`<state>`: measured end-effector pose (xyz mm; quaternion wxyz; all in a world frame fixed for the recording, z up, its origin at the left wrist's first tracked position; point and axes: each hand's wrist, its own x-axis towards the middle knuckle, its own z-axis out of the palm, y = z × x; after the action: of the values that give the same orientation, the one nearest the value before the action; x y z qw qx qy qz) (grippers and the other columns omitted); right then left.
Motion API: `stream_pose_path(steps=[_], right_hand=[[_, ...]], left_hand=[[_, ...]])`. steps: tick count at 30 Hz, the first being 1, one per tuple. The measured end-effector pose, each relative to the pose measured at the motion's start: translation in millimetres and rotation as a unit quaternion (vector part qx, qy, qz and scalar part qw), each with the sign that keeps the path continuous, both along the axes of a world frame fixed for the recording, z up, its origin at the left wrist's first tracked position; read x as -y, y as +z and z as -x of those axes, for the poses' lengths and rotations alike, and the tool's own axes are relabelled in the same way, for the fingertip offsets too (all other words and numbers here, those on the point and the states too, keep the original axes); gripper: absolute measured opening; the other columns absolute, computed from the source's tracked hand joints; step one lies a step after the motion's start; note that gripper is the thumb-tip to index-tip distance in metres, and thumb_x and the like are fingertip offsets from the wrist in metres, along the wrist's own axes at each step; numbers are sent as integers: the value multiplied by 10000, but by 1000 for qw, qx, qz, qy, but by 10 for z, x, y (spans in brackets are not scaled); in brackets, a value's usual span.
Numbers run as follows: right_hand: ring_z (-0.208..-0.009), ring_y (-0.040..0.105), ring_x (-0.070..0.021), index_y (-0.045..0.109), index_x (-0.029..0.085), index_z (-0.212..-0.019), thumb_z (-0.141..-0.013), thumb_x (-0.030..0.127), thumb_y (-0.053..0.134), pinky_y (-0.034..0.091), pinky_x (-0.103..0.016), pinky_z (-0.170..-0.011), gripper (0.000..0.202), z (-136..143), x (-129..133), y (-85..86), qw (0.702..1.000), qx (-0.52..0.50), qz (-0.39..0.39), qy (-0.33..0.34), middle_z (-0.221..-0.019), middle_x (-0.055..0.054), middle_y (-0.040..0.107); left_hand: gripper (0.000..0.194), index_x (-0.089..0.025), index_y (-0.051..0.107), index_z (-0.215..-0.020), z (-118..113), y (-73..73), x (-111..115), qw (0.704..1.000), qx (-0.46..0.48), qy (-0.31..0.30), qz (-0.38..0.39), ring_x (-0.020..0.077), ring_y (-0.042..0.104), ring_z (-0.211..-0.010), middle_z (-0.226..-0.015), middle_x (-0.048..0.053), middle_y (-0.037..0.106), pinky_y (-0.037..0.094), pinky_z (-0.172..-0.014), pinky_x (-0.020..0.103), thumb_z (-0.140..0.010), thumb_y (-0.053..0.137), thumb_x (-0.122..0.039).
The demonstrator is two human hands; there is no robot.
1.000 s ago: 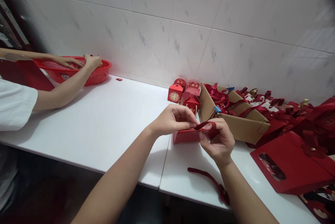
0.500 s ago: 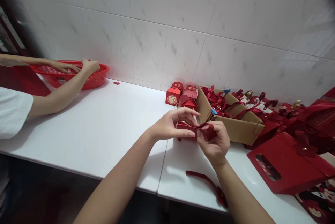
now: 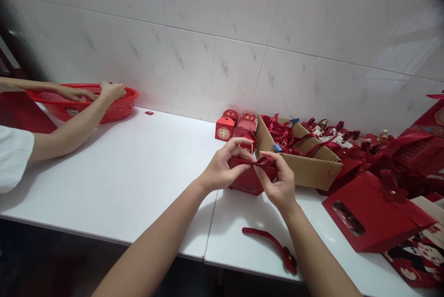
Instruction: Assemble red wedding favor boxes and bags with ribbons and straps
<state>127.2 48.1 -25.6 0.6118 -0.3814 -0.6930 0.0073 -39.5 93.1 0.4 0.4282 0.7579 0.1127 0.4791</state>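
A dark red gift box stands on the table between my hands. Across its top runs a red ribbon, folded into a small loop. My left hand pinches the ribbon from the left with thumb and fingers. From the right, my right hand pinches the looped part of the same ribbon. The fingertips of both hands nearly meet at the ribbon's middle. In front of the box lies a loose red strap with a flower-shaped end, touched by neither hand.
Behind the box are small red boxes and a cardboard box of red ribbons. Several red gift bags crowd the right, the nearest a windowed bag. At left, a co-worker's hands reach into a red basket.
My right hand's fingers have opened out from a tighter curl, and the ribbon loop shows more clearly. More of the box's front is visible. The view has shifted slightly.
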Motion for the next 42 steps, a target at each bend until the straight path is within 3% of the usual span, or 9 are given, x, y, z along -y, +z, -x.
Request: stream_pose_path(steps=[6, 25, 31, 37, 42], right_hand=[[-775, 593, -172, 645, 205, -962, -827, 201, 617, 482, -299, -673, 138, -23, 18, 100, 998, 51, 6, 36, -880, -53, 623], [-677, 531, -154, 577, 193, -817, -837, 205, 606, 433, -279, -608, 37, 54, -40, -2, 998, 16, -56, -24, -734, -17, 575], [-679, 512, -150, 574, 189, -830, -829, 186, 611, 419, -278, -618, 37, 64, -45, -20, 999, 4, -46, -25, -743, -14, 548], [-681, 515, -153, 572, 192, -824, -825, 188, 616, 415, -278, -613, 44, 71, -54, -23, 998, 1, -51, -26, -745, -15, 551], [-703, 521, -155, 596, 195, -883, -830, 173, 606, 431, -283, -647, 58, 92, -49, -35, 998, -2, -63, -21, -754, -16, 569]], left_hand=[[409, -198, 456, -1152, -15, -2, 12, 999, 16, -4, 27, 172, 654, -912, -861, 28, 673, 515, -854, 335, -784, 601, -93], [382, -196, 491, -1137, -25, -1, -13, 999, -1, 35, 9, 154, 629, -887, -850, 23, 648, 509, -825, 290, -786, 610, -109], [477, -220, 427, -1239, -5, 13, -7, 999, -38, 31, 4, 143, 617, -906, -1051, 60, 606, 515, -818, 278, -803, 581, -106], [377, -195, 450, -1178, -4, 12, 3, 998, -50, 37, -22, 163, 605, -953, -942, 48, 612, 509, -866, 310, -824, 551, -115], [301, -214, 418, -1072, -22, 10, 43, 998, -31, 54, -8, 131, 593, -853, -859, 8, 582, 518, -772, 267, -822, 545, -105]])
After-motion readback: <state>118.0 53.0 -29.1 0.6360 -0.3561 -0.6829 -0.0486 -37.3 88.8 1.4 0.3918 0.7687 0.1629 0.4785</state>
